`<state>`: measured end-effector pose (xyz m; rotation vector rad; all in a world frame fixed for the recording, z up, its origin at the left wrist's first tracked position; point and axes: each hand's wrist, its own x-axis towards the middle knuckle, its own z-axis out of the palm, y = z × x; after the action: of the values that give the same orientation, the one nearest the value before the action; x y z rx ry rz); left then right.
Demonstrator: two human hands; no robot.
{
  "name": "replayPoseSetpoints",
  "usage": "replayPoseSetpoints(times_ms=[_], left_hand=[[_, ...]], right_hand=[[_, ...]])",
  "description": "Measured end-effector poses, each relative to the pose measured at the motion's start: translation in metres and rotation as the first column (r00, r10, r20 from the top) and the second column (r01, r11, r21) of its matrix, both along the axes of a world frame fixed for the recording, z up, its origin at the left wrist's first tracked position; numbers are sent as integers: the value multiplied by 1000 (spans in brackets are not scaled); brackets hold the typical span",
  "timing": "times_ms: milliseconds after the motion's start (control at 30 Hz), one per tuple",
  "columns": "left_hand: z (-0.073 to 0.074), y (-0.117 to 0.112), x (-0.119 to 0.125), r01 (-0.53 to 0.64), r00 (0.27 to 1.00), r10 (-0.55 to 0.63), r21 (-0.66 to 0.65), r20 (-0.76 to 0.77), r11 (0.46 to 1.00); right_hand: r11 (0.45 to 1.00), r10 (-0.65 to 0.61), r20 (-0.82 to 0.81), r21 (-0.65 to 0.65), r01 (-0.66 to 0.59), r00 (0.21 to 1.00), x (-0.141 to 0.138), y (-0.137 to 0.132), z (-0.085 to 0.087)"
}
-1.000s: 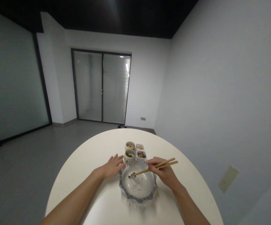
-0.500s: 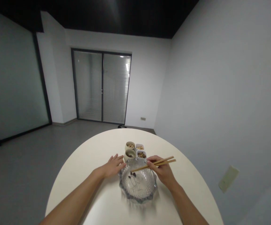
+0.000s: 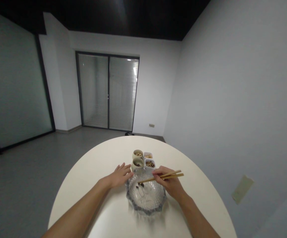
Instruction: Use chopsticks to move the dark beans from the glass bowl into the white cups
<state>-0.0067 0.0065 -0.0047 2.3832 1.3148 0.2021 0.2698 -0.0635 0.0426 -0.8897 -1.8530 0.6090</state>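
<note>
A cut-glass bowl [image 3: 147,206] sits on the round white table [image 3: 103,162] in front of me, with a few dark bits near its far side. My right hand [image 3: 169,183] grips a pair of wooden chopsticks [image 3: 162,177], their tips over the bowl's far left part. My left hand [image 3: 120,175] lies flat on the table, fingers stretched out, touching the bowl's left rim. Several small cups [image 3: 143,159] holding nuts or beans stand in a cluster just behind the bowl.
The table's far edge curves away toward a grey floor. A white wall runs close along the right side. Glass sliding doors [image 3: 108,92] stand at the back of the room.
My right hand has shifted slightly left and the chopsticks have levelled out, their tips lifting from inside the bowl. The left hand has stayed in place.
</note>
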Motion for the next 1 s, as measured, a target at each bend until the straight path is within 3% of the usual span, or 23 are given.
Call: replayPoseSetpoints(times_ms=[233, 433, 600, 833, 1000], left_hand=[[1, -3, -2, -6, 1000, 6, -18, 15, 1000], [2, -4, -1, -17, 1000, 17, -31, -9, 999], [2, -5, 0, -10, 1000, 10, -28, 4, 1000], [0, -4, -1, -4, 1000, 4, -19, 5, 1000], [0, -3, 0, -17, 1000, 17, -30, -1, 999]], right_hand=[[989, -79, -64, 122, 87, 995, 2, 2, 3], [932, -187, -227, 267, 246, 956, -1, 11, -6], [958, -161, -142, 216, 189, 977, -2, 16, -11], [955, -213, -168, 171, 242, 962, -2, 12, -8], [988, -145, -218, 18, 152, 965, 1, 11, -9]])
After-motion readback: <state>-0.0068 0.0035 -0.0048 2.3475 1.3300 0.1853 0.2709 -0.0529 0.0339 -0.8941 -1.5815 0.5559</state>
